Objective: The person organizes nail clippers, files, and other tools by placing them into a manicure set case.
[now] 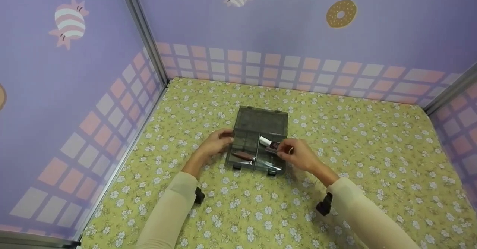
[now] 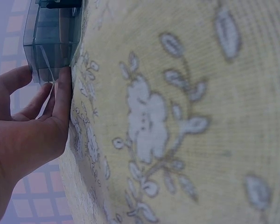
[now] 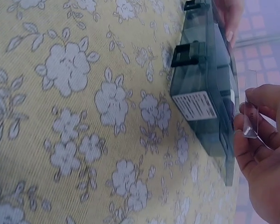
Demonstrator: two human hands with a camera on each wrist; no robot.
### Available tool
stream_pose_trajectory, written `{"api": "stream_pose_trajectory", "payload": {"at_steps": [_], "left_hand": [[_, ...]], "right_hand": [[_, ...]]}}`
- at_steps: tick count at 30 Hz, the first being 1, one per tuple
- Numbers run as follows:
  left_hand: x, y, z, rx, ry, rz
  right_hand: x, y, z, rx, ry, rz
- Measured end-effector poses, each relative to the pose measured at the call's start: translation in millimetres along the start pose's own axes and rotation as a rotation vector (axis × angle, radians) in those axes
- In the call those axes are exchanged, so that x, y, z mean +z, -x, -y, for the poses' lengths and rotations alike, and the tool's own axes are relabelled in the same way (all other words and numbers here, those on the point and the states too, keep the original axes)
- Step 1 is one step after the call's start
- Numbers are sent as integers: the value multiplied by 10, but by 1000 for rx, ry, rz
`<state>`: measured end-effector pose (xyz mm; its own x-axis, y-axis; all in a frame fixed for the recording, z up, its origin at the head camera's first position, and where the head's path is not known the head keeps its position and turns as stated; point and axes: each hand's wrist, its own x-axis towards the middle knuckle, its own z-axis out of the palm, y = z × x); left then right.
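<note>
A dark translucent compartment box (image 1: 244, 139) lies with its lid (image 1: 262, 120) opened away from the person. At the box's left side my left hand (image 1: 215, 143) holds the wall, thumb at the rim and fingers lower. My right hand (image 1: 298, 155) is over the right-hand compartments, pinching a small clear plastic piece (image 3: 250, 109) between thumb and fingers. Beside those fingertips is a small dark bottle with a white cap (image 1: 265, 141), partly hidden by the hand. A reddish-brown item (image 1: 243, 155) lies in the front left compartment. A slim pale item (image 1: 271, 164) lies front right.
A floral cloth (image 1: 246, 208) covers the table under the box. Purple walls with a checked border (image 1: 253, 64) stand behind and to both sides. The box has two front latches (image 1: 272, 172) and a printed label (image 3: 196, 105) on its side.
</note>
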<state>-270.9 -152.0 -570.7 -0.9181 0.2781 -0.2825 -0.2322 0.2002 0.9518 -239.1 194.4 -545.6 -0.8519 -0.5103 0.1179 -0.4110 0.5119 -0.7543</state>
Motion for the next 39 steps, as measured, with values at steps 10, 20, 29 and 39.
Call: {"api": "stream_pose_trajectory", "payload": {"at_steps": [10,20,29,39], "left_hand": [[5,-2,28,-12,31,1],[4,-3,21,-21,21,-6],[-5,-1,29,-31,36,3],[-20,-29,28,2,-78,0]], "right_hand": [[136,-75,59,-1,26,-8],[180,-82,53,4,31,-14],[-28,-27,50,10,-8,-15],[-332,237,-199,66,43,-16]]}}
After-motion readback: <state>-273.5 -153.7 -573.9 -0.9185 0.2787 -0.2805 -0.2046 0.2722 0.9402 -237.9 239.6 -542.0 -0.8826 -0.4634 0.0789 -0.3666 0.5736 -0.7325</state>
